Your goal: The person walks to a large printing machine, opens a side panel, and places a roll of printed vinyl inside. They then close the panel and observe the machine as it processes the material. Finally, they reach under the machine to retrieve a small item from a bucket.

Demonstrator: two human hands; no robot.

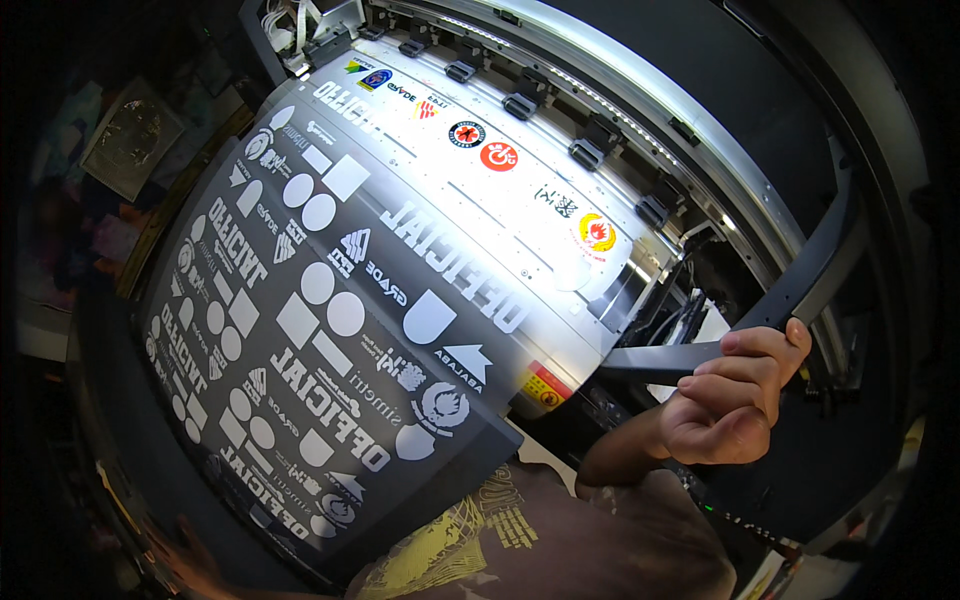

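Note:
My right hand (738, 395) is at the right, fingers curled at a bent grey bar (790, 280) on the side of a wide printer. Dim skin at the lower left appears to be my left hand (185, 555); its fingers are too dark to make out. Between them a film sheet (275, 395) printed with rows of white shapes, logos and lettering runs down the printer's front. Its upper part lies on the lit platen (470, 210), where several coloured logos show.
Black clamps (585, 150) line a metal rail along the top. A red-and-yellow warning label (546, 385) sits at the platen's lower right. A framed item (130, 140) stands at the upper left in shadow. My printed T-shirt (450, 540) shows below the sheet.

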